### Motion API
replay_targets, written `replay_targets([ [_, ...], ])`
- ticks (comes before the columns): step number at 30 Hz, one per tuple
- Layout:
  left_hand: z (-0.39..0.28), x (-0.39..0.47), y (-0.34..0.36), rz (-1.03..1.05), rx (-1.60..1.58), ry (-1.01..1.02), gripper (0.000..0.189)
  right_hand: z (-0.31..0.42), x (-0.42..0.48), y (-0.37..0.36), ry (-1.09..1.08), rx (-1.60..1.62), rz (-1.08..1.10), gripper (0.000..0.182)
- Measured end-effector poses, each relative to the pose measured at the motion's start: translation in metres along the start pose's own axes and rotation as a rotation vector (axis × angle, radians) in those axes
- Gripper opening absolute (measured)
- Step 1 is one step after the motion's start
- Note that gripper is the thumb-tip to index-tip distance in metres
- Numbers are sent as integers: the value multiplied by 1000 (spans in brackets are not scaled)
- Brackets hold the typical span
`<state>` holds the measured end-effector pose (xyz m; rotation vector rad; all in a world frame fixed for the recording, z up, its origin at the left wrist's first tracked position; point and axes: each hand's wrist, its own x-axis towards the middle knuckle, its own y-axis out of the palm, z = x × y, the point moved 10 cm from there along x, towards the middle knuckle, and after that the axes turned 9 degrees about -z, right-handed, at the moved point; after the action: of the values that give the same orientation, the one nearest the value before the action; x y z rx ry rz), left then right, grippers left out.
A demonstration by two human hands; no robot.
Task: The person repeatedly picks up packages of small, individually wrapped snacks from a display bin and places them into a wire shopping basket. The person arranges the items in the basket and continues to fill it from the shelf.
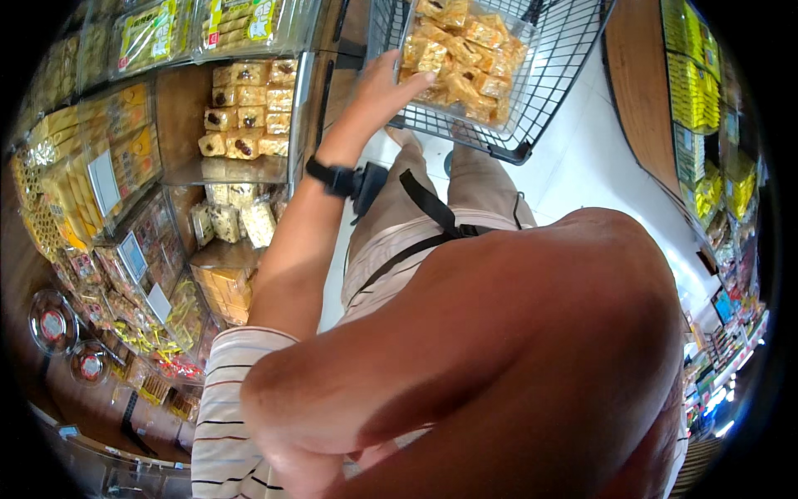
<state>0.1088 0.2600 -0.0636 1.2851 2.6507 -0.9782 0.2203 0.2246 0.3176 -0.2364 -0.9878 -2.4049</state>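
Observation:
My left hand [391, 87], with a black strap and device at the wrist, reaches to the left wall of a clear plastic container [522, 103]. Thumb and fingers are spread; the thumb lies over the rim by the wrapped pastry pieces [467, 68]. Whether it touches the wall is unclear. The container, full of yellowish individually wrapped pieces, some with a dark dot, rests in a black wire basket [561, 75]. My right arm is bent across the foreground, very near the camera. My right hand [299, 465] is blurred by my left sleeve; its fingers are mostly hidden.
Left stand shelves with clear bins of similar wrapped pieces [251, 112], paler speckled pieces [240, 218] and packaged rolls [240, 28]. Round clear lids [53, 324] lie at lower left. A curved wooden counter [642, 93] and yellow packets [695, 93] are on the right. White floor [576, 162] shows between.

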Motion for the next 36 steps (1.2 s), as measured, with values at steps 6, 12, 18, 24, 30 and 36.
replay_targets([
  [6,-6,-39,-133,-92,-133,-215,74,-3,23,5,29,37,48,22],
  [12,106,-19,-255,-373,19,-366,66,-29,54,-18,160,49,13,21],
  [18,216,54,-277,-372,208,-323,67,-122,57,-131,433,-79,-364,20],
  [24,214,101,-246,-143,366,-276,76,-209,3,-226,597,-253,-681,20],
  [30,213,93,-233,29,304,-584,83,-247,-8,-256,703,-259,-793,20],
  [36,197,69,-232,60,167,-571,97,-262,-8,-262,728,-192,-809,20],
])
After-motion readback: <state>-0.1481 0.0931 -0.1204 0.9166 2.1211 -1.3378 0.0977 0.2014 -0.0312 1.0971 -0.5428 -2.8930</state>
